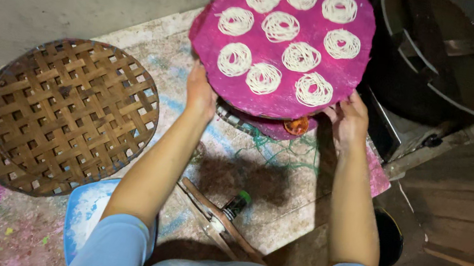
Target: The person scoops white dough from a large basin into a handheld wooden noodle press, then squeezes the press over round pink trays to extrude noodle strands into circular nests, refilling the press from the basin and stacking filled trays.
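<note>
A round tray covered in pink cloth (279, 99) is tilted up in front of me, carrying several coils of white noodle strands (280, 27). My left hand (200, 91) grips its lower left edge. At the lower right edge, my right hand (348, 119) holds the tray too. Beneath it lies another pink-covered tray (278, 130), with a small orange object (296, 125) showing under the rim.
A stack of round woven bamboo trays (64, 116) lies to my left on a stained stone slab (279, 186). A blue tub (82, 210) sits near my left elbow, a wooden press with a green-capped bottle (237, 200) before me. A large dark metal pot (448, 58) stands at right.
</note>
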The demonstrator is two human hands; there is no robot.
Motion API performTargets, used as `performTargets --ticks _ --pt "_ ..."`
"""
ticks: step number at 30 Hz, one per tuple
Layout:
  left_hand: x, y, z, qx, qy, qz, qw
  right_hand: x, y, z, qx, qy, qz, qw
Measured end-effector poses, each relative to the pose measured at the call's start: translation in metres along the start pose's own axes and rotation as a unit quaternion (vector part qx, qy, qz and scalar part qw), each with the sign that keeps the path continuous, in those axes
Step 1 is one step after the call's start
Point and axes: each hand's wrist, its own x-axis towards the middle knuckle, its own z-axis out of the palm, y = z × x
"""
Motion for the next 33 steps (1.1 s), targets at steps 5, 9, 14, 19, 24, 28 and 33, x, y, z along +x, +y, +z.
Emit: performTargets --ticks 5,9,14,19,24,28,33 --pt "0.002 -0.01 0.004 0.063 0.002 -0.079 0.995 0.003 0.001 -0.009 0.004 0.031 0.017 0.999" --pt "0.002 -0.019 -0.007 0.195 0.011 -0.118 0.974 -0.004 0.01 -0.013 -0.055 0.047 0.024 0.997" --pt "-0.002 -0.028 -0.019 0.263 0.003 -0.112 0.958 -0.01 0.011 -0.013 -0.048 0.05 0.035 0.997" --pt "-0.008 -0.023 -0.013 0.3 0.017 -0.1 0.949 -0.017 0.007 -0.001 -0.074 0.081 0.073 0.991" --pt "-0.013 -0.01 -0.008 0.266 0.019 -0.064 0.962 -0.023 0.009 0.006 -0.079 0.076 0.044 0.993" --pt "-0.009 -0.001 -0.013 0.291 0.044 -0.062 0.954 -0.025 0.016 0.01 -0.143 0.109 0.032 0.983" --pt "-0.016 0.015 -0.031 0.314 0.066 0.001 0.947 -0.045 0.019 0.005 -0.232 0.169 -0.028 0.957"
